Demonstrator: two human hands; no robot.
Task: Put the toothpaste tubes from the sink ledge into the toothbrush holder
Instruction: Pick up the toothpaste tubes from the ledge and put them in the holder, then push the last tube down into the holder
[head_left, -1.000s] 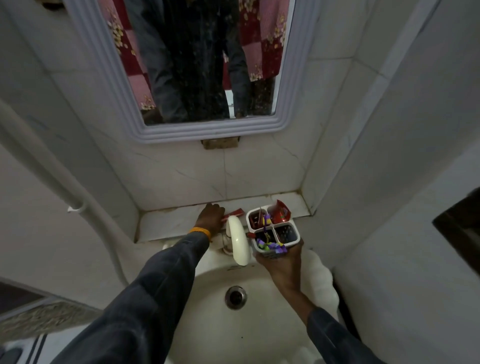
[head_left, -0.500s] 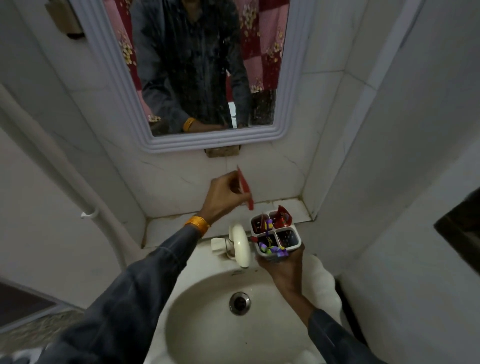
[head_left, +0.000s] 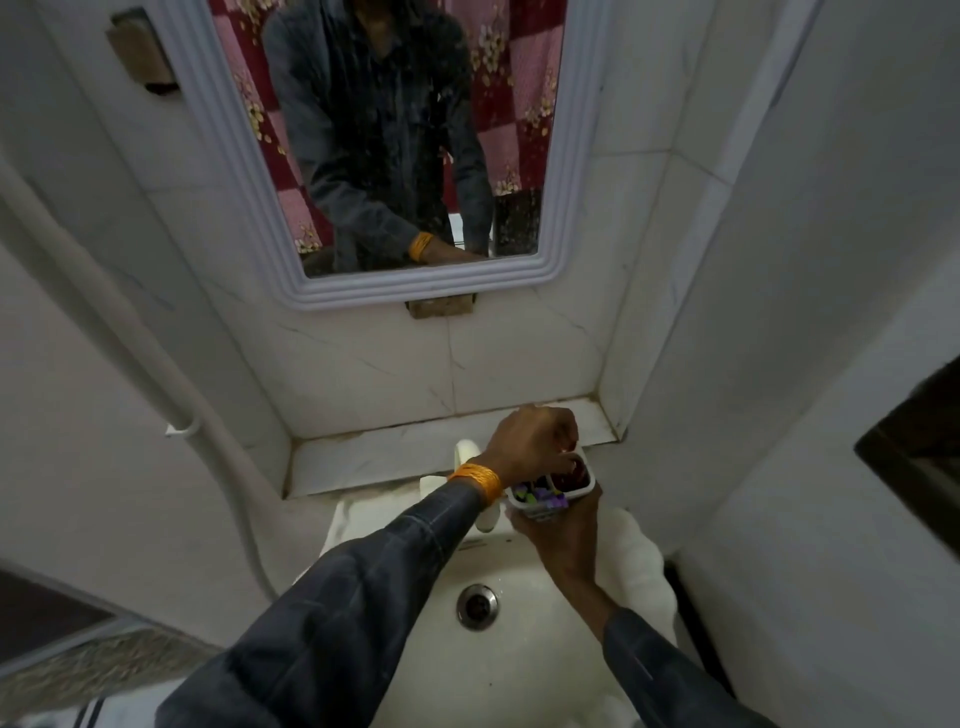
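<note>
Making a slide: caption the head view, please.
Left hand reaches into the toothbrush holder held by the right hand.

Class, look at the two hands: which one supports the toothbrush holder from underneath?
The right hand, cupped under the holder. The left hand, with the orange bangle, reaches in from above.

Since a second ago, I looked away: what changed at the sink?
The left hand lifted a red toothpaste tube off the sink ledge, swung it up and right, then down over the toothbrush holder; the tube is now hidden. The right hand kept holding the holder.
</note>
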